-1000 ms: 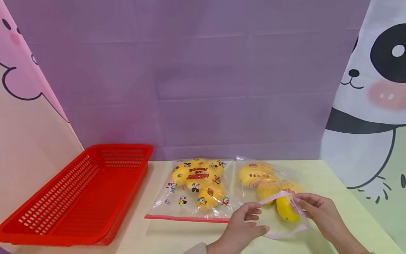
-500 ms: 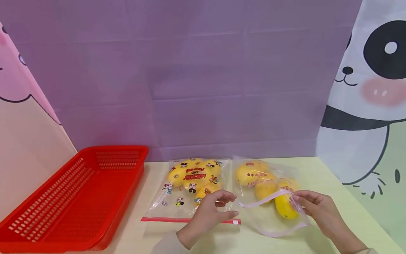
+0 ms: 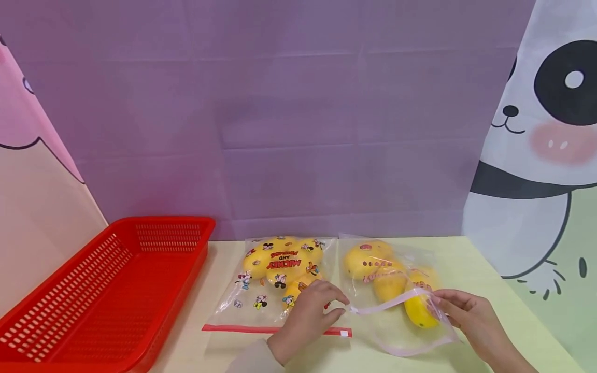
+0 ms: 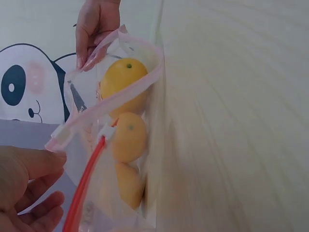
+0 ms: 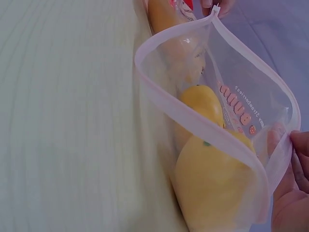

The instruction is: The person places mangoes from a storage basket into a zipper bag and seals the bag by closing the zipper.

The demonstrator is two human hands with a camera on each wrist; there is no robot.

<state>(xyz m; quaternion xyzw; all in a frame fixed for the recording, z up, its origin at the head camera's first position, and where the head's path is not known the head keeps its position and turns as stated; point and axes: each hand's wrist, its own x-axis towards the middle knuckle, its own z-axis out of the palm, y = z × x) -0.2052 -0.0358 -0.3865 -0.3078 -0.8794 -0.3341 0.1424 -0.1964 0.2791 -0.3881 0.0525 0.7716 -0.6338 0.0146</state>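
Note:
A clear zip bag (image 3: pixel 373 331) with a pale pink zip edge lies at the right with its mouth gaping. Several yellow mangoes (image 3: pixel 422 311) are inside. My right hand (image 3: pixel 471 318) pinches the zip edge at the mouth's right side, thumb and fingers on the film. At the mouth's left corner, by a small whitish slider (image 4: pixel 57 137), is my left hand (image 3: pixel 310 313). Its thumb and forefinger are bent with a gap between them; whether they touch the slider I cannot tell. Beneath this hand lies a red-edged zip bag (image 3: pixel 228 311), closed over several yellow fruits (image 3: pixel 284 259).
A red plastic basket (image 3: pixel 154 290) with slotted walls stands on the left of the pale tabletop (image 3: pixel 186 331). A purple cloth backdrop (image 3: pixel 289 114) rises behind the bags, and a panda-printed panel (image 3: pixel 522 217) stands at the right.
My left hand let go of the pink-edged bag's mouth, moved left over the red-edged bag, then came to the slider corner. My right hand kept its pinch on the zip edge.

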